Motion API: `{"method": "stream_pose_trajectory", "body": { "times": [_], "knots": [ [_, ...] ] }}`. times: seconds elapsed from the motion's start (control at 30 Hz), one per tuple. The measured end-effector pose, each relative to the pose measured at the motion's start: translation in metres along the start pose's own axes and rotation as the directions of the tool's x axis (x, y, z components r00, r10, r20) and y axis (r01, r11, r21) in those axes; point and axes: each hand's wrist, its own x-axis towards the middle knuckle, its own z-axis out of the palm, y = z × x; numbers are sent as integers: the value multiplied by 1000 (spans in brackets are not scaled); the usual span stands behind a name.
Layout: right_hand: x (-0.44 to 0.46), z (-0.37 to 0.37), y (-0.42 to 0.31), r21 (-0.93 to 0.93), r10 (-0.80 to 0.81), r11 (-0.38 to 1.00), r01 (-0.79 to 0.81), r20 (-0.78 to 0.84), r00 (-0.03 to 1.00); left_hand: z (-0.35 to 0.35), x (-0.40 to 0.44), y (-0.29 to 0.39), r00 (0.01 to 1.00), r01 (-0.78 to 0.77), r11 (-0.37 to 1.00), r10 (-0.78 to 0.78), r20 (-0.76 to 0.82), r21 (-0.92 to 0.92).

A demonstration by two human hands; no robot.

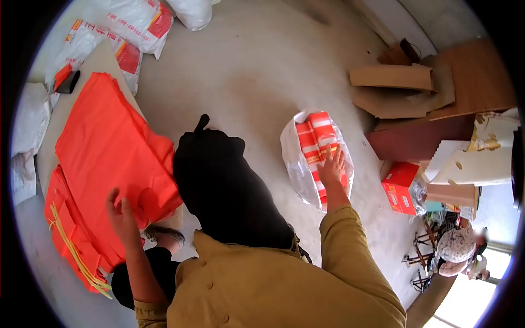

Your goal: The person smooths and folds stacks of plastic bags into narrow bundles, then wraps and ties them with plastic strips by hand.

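Note:
My right hand [332, 170] is stretched over a white plastic bag [291, 158] on the floor, fingers extended. Red-and-white packed bundles [322, 129] fill the bag, and my fingers lie on or just above them; contact is hard to judge. On the other side, my left hand [123, 220] is raised with its fingers apart and nothing in them. Beneath and beyond it a stack of red-orange sheets [104, 131], apparently fabric or bags, is spread on a low surface. Yellow ties [76, 251] lie across smaller folded red pieces [71, 224] at its near edge.
White printed sacks [128, 24] stand at the back left. Cardboard boxes [391, 82] and a red box [399, 188] line the right side. Another person [456, 244] is at the lower right, near dark-legged stools [421, 254]. My black-clad knee [219, 175] lies between the sheets and bag.

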Motion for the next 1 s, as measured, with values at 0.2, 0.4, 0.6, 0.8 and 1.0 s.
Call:
{"method": "stream_pose_trajectory", "body": {
  "times": [0.2,0.4,0.6,0.8,1.0],
  "knots": [
    [-12,20,30,-91,3,996,7,104,995,-8,2,-24,963,-234,674,259,73,700],
    [3,72,78,196,-62,978,75,-71,996,11,-1,-25,967,-201,613,247,56,764],
    [21,13,5,79,-77,992,100,-253,965,20,-9,-12,979,-163,668,201,34,726],
    [34,-34,-143,390,-504,713,582,-292,813,11,-8,-6,972,-168,679,234,7,715],
    [-80,-166,-347,346,-800,357,868,-366,475,1,-3,-12,985,-174,798,147,94,576]
  ]
}}
